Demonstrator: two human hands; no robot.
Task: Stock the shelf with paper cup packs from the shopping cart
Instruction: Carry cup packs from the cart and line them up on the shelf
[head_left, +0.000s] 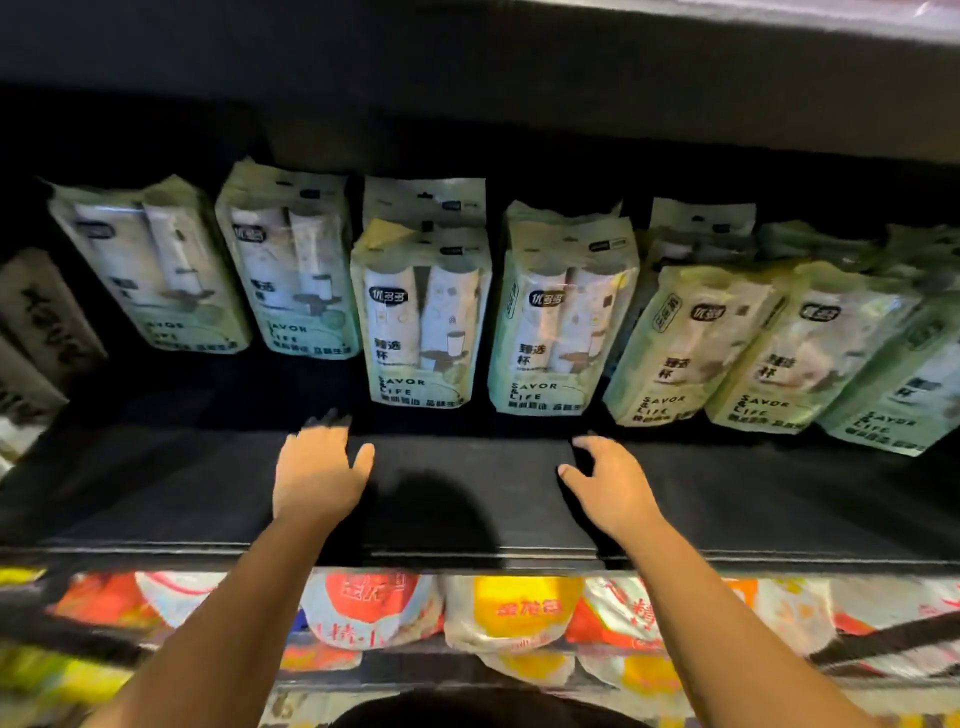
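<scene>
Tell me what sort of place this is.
Most likely a supermarket or shop aisle: many identical green paper cup packs stand in a row on a dark shelf, and colourful bagged goods lie packed together beneath it.

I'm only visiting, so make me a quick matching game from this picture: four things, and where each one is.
1 left hand
2 green cup packs
3 red and yellow bags
4 grey packs

A far left end of the dark shelf
B below the dark shelf
C row along the dark shelf's back
D open above bare shelf board

Pairs: 1-D, 2-C, 3-B, 4-A.
</scene>
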